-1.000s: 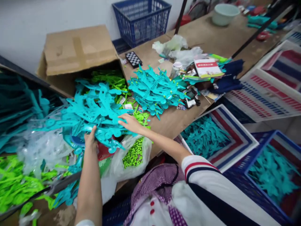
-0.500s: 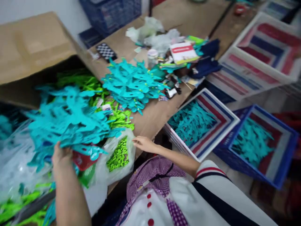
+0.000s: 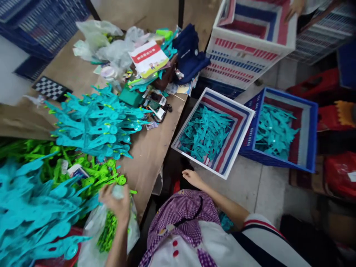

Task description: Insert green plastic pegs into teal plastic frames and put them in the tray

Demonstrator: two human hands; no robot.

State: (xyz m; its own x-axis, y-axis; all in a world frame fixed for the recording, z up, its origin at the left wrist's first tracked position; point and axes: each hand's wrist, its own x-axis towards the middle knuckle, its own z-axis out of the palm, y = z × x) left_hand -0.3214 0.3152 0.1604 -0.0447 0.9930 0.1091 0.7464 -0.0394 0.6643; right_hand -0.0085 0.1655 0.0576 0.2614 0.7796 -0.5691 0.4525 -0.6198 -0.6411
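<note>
My left hand [image 3: 116, 202] is over a clear plastic bag [image 3: 132, 231] of small green parts [image 3: 107, 230]. Its fingers are bent, with the thumb apart from them, and I see no part gripped there. To its left spreads a blurred heap of flat turquoise plastic pieces [image 3: 36, 207]. Bright green plastic pieces [image 3: 102, 170] lie just beyond the hand. Low by my lap, my right hand [image 3: 192, 178] hangs with loosely bent fingers and nothing visible in it. Nearest to it is a white crate [image 3: 213, 168] holding turquoise pieces [image 3: 207, 129].
A stack of turquoise pieces with green tips [image 3: 91, 122] stands on the cardboard-covered table [image 3: 147, 159]. Behind are plastic bags, a booklet [image 3: 148, 59] and a dark blue cloth item [image 3: 189, 55]. A blue crate [image 3: 314, 133] holds more turquoise pieces. Another person's hand [image 3: 296, 7] touches a tall white crate [image 3: 250, 55].
My left hand has left the turquoise heap and moved right, over the bag. My right hand has moved away from the bag toward the white crate. The view has turned right.
</note>
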